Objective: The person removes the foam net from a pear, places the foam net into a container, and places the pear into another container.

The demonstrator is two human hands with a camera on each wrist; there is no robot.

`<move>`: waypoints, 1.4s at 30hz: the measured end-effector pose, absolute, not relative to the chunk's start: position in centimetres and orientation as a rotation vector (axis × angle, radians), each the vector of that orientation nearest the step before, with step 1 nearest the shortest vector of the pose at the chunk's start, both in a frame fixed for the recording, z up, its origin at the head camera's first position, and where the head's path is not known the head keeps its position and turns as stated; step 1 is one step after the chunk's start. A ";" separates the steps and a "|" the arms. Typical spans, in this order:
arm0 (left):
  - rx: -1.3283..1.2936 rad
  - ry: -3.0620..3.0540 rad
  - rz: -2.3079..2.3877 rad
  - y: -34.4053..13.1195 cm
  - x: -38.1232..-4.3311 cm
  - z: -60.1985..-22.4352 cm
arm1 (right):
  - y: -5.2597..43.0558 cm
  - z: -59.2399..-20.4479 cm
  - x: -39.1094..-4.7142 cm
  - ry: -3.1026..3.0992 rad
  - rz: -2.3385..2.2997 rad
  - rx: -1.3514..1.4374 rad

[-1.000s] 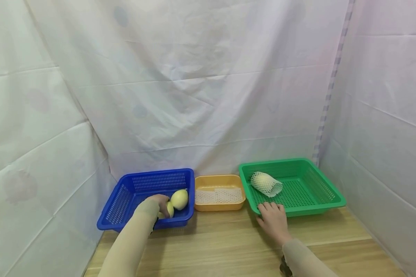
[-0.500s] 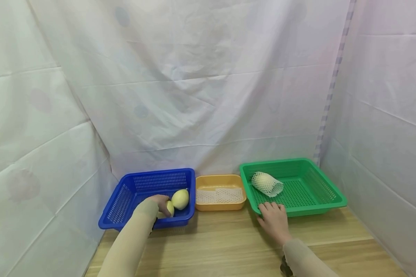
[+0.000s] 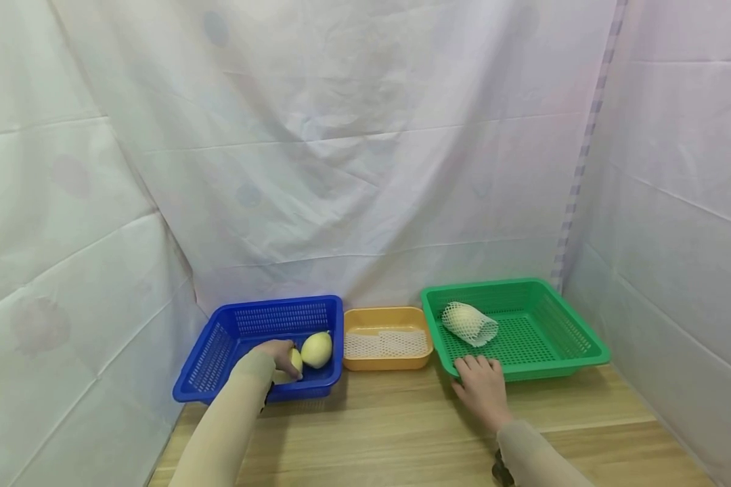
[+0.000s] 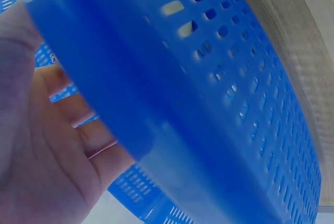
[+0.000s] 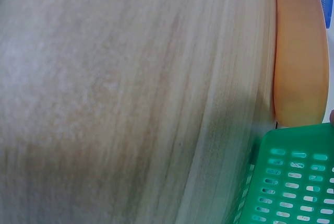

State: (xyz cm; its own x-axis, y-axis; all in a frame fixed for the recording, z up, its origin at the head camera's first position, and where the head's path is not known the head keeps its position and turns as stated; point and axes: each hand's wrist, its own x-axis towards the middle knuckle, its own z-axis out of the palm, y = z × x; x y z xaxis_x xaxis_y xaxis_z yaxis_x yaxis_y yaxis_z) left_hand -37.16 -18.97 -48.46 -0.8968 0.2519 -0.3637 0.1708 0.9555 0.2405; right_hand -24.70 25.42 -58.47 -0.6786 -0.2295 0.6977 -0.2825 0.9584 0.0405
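Note:
In the head view my left hand [image 3: 278,357] reaches over the front rim of the blue basket [image 3: 183,392]. Its fingers curl round a pale yellow pear [image 3: 296,364], mostly covered by the hand. Beside it, to the right, lies a second pear [image 3: 317,350]. The left wrist view shows the palm [image 4: 47,156] outside the rim, with fingertips hidden behind the blue wall [image 4: 172,109]. My right hand [image 3: 482,392] grips the near left rim of the green basket [image 3: 554,368], fingers over the edge and thumb outside. In that basket lies a pear in a white foam net [image 3: 469,323].
Between the two baskets stands a small orange tray [image 3: 386,364] holding flat white foam nets [image 3: 384,344]. All stand on a wooden table [image 3: 396,433]. White cloth [image 3: 341,169] hangs behind and at both sides.
My left hand shifts slightly left with the pear under its fingers, widening the gap to the second pear. The right hand keeps its place on the green rim.

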 end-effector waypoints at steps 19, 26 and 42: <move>0.307 2.754 0.233 -19.3 -37.4 -48.8 | 25.4 -58.6 -24.7 -2.336 0.097 0.361; 0.300 2.744 0.248 -19.3 -37.3 -48.8 | 25.3 -58.5 -24.6 -2.335 0.099 0.357; 0.361 2.781 0.246 -19.5 -37.0 -48.2 | 25.4 -58.5 -24.6 -2.350 0.091 0.346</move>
State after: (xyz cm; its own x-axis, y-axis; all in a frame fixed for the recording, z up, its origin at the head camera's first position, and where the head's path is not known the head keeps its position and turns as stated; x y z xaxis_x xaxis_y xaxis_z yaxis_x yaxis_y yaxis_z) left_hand -37.01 -19.50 -48.23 -0.9153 0.2744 -0.2948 0.2183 0.9532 0.2092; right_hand -24.59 25.36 -58.48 -0.6855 -0.2210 0.6937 -0.2741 0.9611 0.0353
